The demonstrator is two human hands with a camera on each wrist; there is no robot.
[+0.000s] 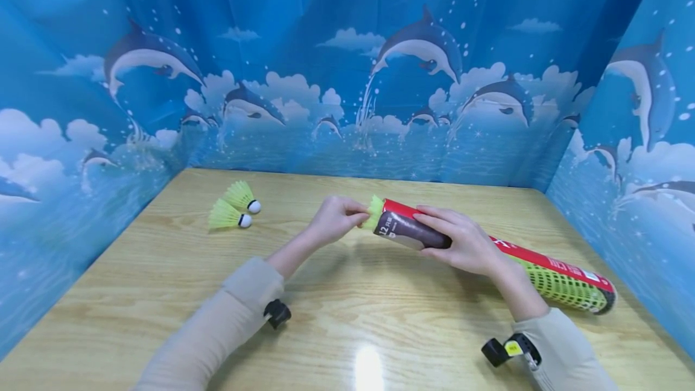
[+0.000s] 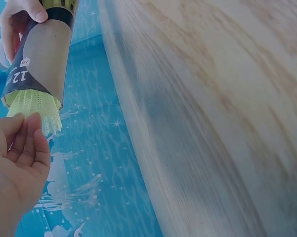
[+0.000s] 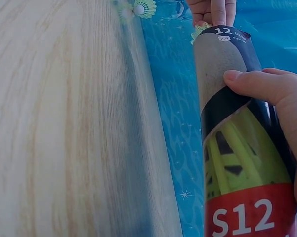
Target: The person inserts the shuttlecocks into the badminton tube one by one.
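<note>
My right hand grips a long shuttlecock tube near its upper left end, the thumb across the grey and black label in the right wrist view. The tube is red, black and see-through, with yellow-green netting showing inside. At its mouth, the skirt of a yellow-green shuttlecock sticks out, and its cork is hidden inside. My left hand pinches the edge of this skirt between thumb and fingers, seen closely in the left wrist view.
Two more yellow-green shuttlecocks with white corks, a front one and a rear one, lie on the wooden table at the back left. A blue dolphin-print curtain stands behind the table and along both sides.
</note>
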